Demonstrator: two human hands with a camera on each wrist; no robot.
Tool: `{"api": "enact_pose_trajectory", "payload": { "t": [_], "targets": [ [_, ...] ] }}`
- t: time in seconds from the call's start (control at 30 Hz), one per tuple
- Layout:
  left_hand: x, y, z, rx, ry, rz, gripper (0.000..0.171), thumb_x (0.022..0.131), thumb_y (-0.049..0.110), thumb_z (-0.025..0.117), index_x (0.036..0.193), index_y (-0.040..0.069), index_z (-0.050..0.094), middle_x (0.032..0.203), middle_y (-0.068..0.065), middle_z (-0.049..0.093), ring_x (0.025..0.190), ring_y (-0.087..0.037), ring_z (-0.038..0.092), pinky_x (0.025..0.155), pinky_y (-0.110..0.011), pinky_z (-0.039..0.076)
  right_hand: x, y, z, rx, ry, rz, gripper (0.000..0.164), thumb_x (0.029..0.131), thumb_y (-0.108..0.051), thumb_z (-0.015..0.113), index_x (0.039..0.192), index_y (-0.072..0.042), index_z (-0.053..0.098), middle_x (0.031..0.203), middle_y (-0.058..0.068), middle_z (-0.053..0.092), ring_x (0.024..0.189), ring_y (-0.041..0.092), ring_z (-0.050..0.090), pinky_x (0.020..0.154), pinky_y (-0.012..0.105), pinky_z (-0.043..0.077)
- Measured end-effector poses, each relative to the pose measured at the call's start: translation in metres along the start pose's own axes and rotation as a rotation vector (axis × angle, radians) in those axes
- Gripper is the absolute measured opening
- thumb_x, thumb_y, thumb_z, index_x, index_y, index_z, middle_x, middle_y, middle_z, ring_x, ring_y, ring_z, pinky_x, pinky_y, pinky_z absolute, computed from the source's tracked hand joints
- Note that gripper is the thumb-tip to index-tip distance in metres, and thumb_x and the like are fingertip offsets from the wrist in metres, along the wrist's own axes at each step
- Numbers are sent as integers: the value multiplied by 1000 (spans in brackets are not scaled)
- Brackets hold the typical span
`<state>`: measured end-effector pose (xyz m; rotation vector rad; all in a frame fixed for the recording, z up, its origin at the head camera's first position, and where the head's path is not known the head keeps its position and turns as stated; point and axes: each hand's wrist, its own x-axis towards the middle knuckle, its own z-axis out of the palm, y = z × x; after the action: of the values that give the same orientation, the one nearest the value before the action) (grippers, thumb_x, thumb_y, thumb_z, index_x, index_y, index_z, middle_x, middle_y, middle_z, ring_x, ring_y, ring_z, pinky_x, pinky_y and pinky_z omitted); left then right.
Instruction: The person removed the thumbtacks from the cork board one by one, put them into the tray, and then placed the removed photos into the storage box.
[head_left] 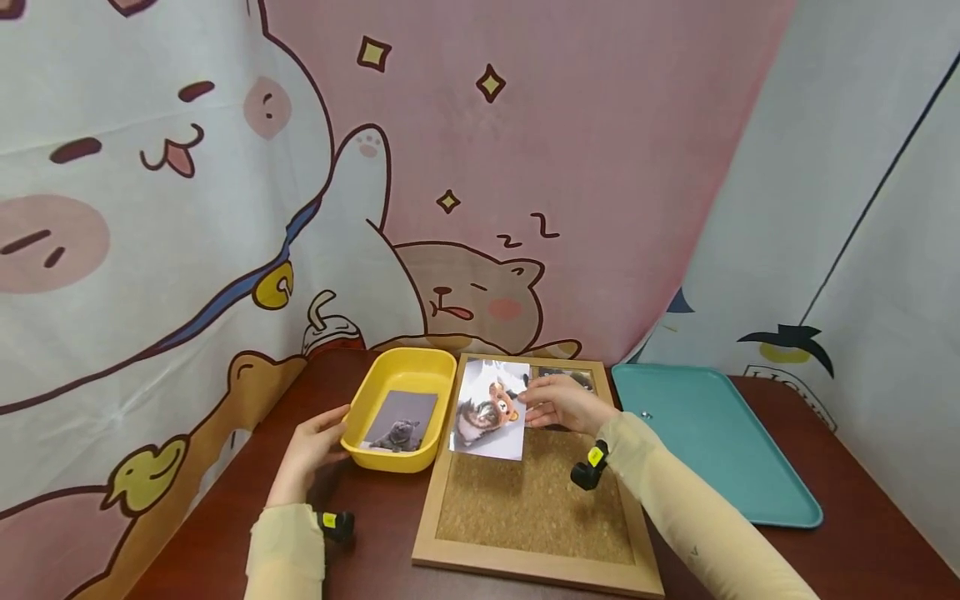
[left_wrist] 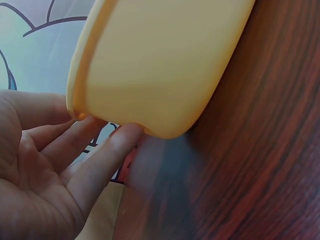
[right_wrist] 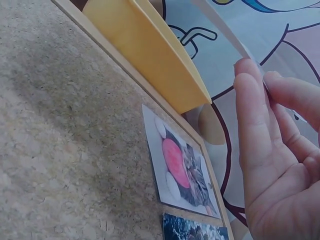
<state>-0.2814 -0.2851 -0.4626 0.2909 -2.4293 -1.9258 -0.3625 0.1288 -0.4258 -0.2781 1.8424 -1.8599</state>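
Observation:
My right hand [head_left: 564, 402] pinches a cat photo [head_left: 487, 417] by its right edge and holds it over the corkboard [head_left: 536, 512]. The pictured cat wears an orange bear hood. In the right wrist view this photo [right_wrist: 225, 30] appears edge-on between thumb and fingers. Beneath, on the board's far part, lie a cat photo with a pink patch [right_wrist: 175, 160] and a darker photo [right_wrist: 192, 227]. My left hand [head_left: 311, 450] holds the near-left side of a yellow basin [left_wrist: 150, 65], fingers at the rim and thumb against the outer wall. A grey cat photo [head_left: 401, 421] lies inside the basin.
A teal tray [head_left: 738, 450] lies right of the corkboard, with small shiny pieces [head_left: 647, 414] near its left edge, too small to identify. Everything rests on a dark wood table [head_left: 367, 533]. A printed cloth [head_left: 585, 167] hangs behind and beside the table.

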Motion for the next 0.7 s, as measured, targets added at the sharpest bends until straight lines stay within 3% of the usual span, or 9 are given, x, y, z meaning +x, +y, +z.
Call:
{"api": "enact_pose_trajectory", "payload": {
  "t": [0.43, 0.7],
  "targets": [
    [-1, -1, -1, 8, 4, 1, 44, 100, 12, 51, 142, 2, 47, 138, -27, 48, 107, -30, 60, 74, -36, 57, 10, 2, 5, -12, 20, 17, 11, 91, -9, 67, 91, -3, 58, 86, 10, 63, 68, 21, 68, 65, 33, 58],
    [-2, 0, 0, -4, 6, 5, 43, 100, 10, 50, 142, 1, 47, 137, -28, 48, 105, -30, 61, 74, -36, 57, 13, 3, 10, 6, 16, 38, 11, 92, -9, 66, 85, -6, 57, 82, 9, 64, 66, 19, 68, 64, 32, 58]
  ]
}}
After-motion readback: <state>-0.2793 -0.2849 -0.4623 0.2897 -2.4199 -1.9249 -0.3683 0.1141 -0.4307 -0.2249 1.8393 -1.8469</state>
